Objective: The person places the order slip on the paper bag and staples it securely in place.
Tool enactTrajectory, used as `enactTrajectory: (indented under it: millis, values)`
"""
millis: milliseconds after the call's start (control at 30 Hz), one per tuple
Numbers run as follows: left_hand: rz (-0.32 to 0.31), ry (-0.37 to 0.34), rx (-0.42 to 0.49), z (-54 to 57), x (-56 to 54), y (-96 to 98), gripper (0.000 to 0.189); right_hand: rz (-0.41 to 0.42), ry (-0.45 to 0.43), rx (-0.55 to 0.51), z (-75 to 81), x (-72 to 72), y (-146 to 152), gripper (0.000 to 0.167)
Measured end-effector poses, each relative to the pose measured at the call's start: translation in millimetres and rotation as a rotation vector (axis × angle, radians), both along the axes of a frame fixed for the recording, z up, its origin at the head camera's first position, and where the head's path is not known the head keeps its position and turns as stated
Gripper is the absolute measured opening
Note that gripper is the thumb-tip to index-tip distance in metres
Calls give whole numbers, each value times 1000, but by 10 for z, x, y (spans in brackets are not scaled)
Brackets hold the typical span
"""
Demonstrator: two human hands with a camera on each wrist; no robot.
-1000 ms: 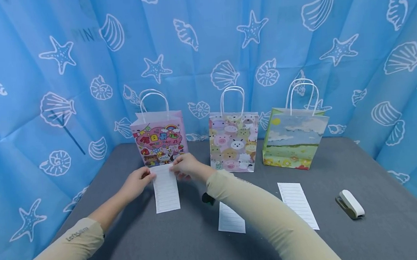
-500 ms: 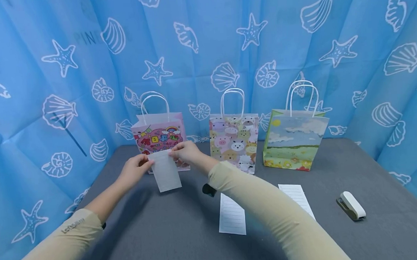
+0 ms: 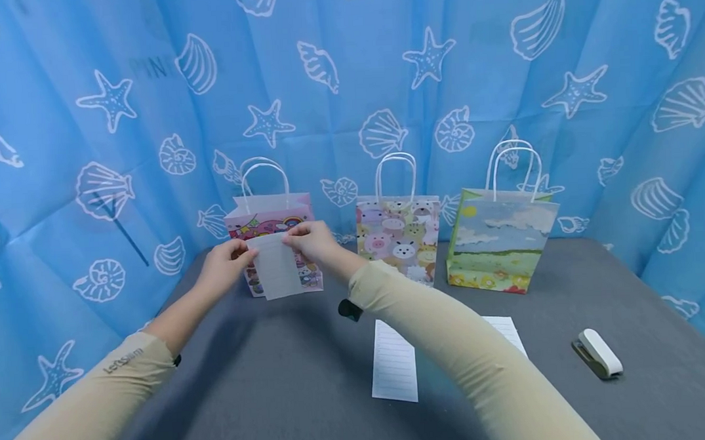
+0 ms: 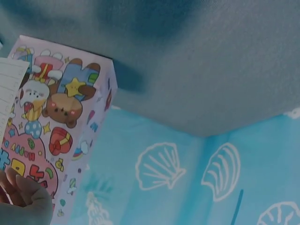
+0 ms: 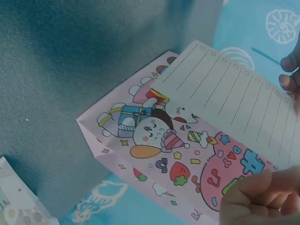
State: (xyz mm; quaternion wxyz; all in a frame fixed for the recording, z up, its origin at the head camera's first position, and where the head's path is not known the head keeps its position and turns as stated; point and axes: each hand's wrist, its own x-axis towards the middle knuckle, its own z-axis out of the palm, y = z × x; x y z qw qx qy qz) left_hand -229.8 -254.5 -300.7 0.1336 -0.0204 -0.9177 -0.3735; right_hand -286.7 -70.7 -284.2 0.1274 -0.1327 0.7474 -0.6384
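Curtain (image 3: pixel 334 70), blue and covered in white shells and starfish, is hung way behind the fingers. Dark grey table (image 3: pixel 265 394) is spread out underneath them. Three paper bags are stood up: a landscape bag (image 3: pixel 501 236) well off to the right of the fingers, a pink cartoon bag (image 3: pixel 311 277) just behind them, and an animal-face bag (image 3: pixel 400 237) a bit right. As for the hands, the sheet's upper left corner is pinched by thumb and fingers of the left hand (image 3: pixel 223 265), its upper right by the right hand (image 3: pixel 315 243). So the lined sheet (image 3: pixel 276 269) is hung from both pinches, in front of the pink bag; whether they're touching can't be told. Two more lined sheets are laid nearer than the right-hand fingers: the near sheet (image 3: pixel 394 366) and the far sheet (image 3: pixel 507 331), partly hidden. A white-topped stapler (image 3: pixel 597 354) is parked far right of the fingers.
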Motion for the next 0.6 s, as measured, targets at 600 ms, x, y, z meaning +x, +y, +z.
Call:
enactTrajectory:
  millis: [600]
  values:
    - [40, 65, -36, 180, -115, -21, 27, -50, 120, -19, 73, -80, -26, 17]
